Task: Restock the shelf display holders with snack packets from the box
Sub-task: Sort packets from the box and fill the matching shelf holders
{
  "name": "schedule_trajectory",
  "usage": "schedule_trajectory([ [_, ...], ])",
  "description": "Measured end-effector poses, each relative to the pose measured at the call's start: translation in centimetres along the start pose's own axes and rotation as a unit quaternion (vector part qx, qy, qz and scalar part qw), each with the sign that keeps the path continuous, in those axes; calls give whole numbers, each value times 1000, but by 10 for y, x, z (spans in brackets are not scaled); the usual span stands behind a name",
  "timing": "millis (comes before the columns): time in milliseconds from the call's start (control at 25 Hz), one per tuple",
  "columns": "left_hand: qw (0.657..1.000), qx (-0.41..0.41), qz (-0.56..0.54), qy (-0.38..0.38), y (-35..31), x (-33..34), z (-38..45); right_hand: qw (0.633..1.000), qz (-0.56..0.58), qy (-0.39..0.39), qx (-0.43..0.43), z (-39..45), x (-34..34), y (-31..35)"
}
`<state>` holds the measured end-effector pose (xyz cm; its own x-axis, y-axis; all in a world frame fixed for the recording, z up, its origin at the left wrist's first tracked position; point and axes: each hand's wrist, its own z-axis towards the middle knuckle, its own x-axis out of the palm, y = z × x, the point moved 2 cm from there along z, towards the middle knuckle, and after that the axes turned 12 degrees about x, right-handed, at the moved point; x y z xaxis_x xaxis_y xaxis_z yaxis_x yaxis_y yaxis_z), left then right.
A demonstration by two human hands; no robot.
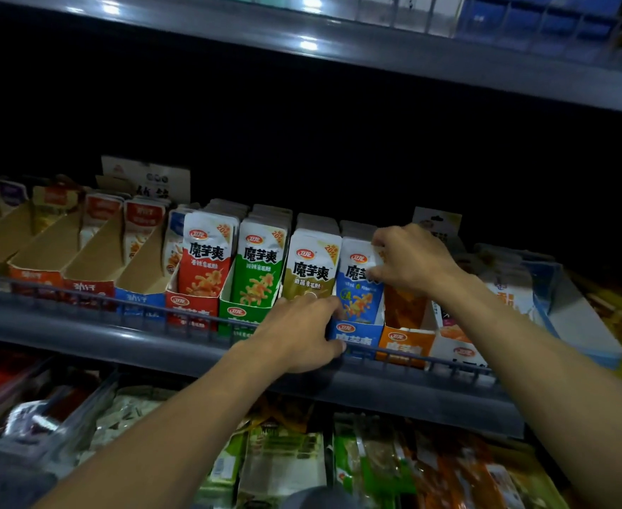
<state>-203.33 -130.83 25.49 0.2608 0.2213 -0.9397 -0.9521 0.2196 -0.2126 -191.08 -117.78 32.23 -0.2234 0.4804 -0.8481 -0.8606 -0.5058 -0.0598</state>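
At centre frame, the left hand [302, 332] grips the blue cardboard display holder [355, 334] on the grey shelf [118, 334], likely steadying it, while the right hand's [412, 259] fingers [379, 275] pinch the blue-and-white snack packets [357, 288], seating them upright.

Red packet [206, 257] reads 魔芋爽 (corner: 20%)

Grey shelf [177, 349] carries cardboard display holders [192, 306].
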Motion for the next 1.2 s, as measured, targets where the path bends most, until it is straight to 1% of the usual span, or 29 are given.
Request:
schedule_trajectory([
  [120, 1000, 8, -20, -16, 2, -2, 1, 999, 26, -4, 22, 2, -7, -7],
  [240, 998, 19, -27, -50, 0, -9, -1, 999, 23, -32, 20, 3, -14, -10],
  [400, 996, 37, -4, -81, 3, -23, -12, 998, 51, -46, -3, -2, -30, 6],
  [520, 996, 31, -13, -78, 10, -36, -32, 993, 103, -40, -32, -8, -46, 32],
  [680, 998, -2, -5, -59, 28, -57, -87, 986, 139, 5, -87, -26, -62, 97],
  [920, 994, -95, 42, -22, 69, -83, -193, 969, 165, 98, -156, -53, -65, 210],
  [1000, 989, -133, 57, -14, 82, -88, -228, 957, 180, 125, -188, -61, -63, 249],
  [1120, 978, -198, 67, -8, 99, -90, -278, 938, 214, 127, -240, -72, -56, 307],
  [1200, 967, -246, 64, -7, 110, -88, -316, 917, 230, 146, -290, -84, -49, 352],
])
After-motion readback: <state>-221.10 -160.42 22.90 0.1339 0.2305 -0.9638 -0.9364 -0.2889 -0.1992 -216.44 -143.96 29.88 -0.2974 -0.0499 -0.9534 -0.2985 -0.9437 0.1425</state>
